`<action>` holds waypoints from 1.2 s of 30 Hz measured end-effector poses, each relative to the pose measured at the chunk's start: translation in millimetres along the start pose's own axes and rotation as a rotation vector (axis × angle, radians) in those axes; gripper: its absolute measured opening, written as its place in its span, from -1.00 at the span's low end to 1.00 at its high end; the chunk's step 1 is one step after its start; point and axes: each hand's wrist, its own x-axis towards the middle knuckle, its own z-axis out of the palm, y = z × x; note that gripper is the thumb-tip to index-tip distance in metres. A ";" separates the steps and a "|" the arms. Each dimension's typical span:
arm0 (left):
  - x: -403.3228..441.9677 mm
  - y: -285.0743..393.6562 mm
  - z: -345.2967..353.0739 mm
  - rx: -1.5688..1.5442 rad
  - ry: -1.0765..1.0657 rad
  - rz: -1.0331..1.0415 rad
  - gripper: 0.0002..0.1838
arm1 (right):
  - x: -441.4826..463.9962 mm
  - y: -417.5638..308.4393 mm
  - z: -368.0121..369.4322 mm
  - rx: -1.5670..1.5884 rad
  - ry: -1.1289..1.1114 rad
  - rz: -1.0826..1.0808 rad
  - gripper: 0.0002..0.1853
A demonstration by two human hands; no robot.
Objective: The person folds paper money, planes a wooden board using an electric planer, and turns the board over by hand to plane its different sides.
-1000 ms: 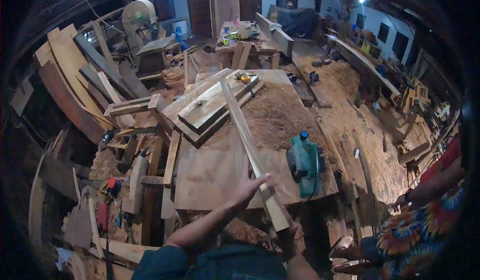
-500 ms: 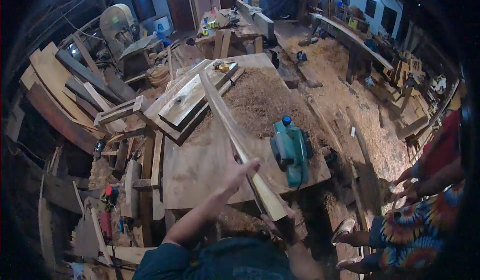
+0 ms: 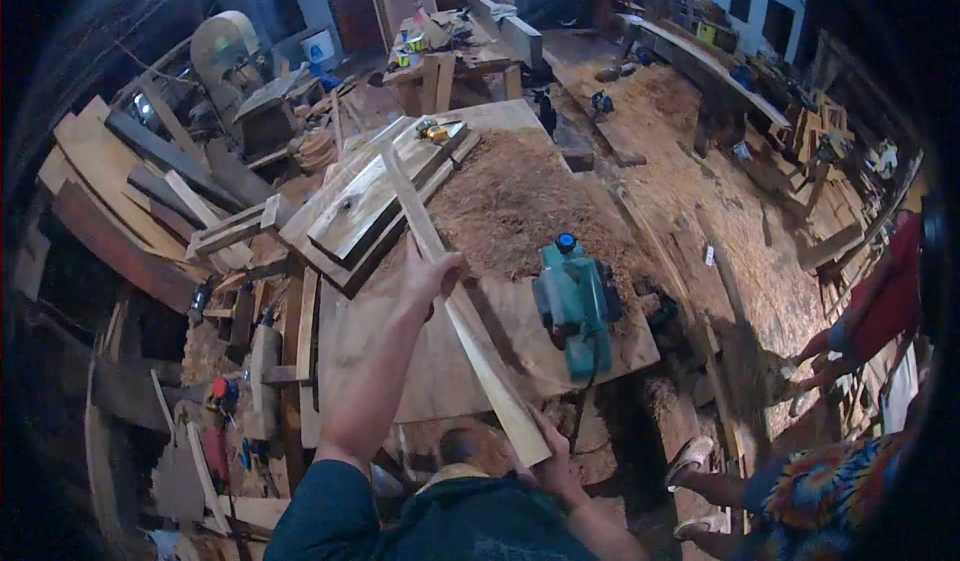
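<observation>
We can't read any text, brand, number or sign here. Whatever marks sit on the green power tool (image 3: 580, 313), dark shirt (image 3: 450, 523) or yellowish tins (image 3: 403, 60) are too small or blurred.

The wooden bar (image 3: 481, 354) is pale tan, the power tool (image 3: 581, 313) green with a blue knob (image 3: 566, 242).

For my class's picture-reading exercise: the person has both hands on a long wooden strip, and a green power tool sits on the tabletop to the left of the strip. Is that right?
Not quite: the head view shows the green power tool to the right of the long wooden strip, not the left. The rest stands.
</observation>
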 end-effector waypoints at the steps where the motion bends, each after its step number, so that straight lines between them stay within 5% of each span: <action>1: 6.8 -1.2 -1.4 0.022 0.000 0.050 -0.15 | 5.0 2.3 3.2 -0.024 0.024 -0.036 -0.20; 3: 14.2 4.3 -8.6 0.077 0.004 0.148 -0.27 | 17.6 -7.1 10.6 -0.062 0.072 -0.103 -0.20; 7: 45.4 61.9 -43.2 -0.212 -0.031 -0.005 -0.62 | 104.9 -97.2 -6.1 -0.076 -0.072 -0.222 -0.14; 11: 34.2 107.3 -50.1 -0.211 -0.059 -0.088 -0.62 | 154.4 -145.0 -6.1 -0.091 -0.026 -0.258 -0.06; 21: 60.1 101.2 -63.5 -0.084 -0.135 -0.076 -0.59 | 158.8 -142.0 0.5 -0.092 0.065 -0.294 -0.10; 27: 50.4 100.4 -54.6 0.044 -0.116 -0.012 -0.56 | 150.5 -139.5 -7.9 -0.091 -0.105 -0.181 -0.05; 32: 33.2 56.6 -31.6 -0.087 -0.080 -0.100 -0.50 | 76.7 -47.6 3.0 -0.043 -0.030 -0.325 -0.44; 36: 21.8 0.8 3.4 -0.045 -0.049 0.152 -0.28 | 23.1 16.4 8.5 0.029 0.007 -0.226 -0.13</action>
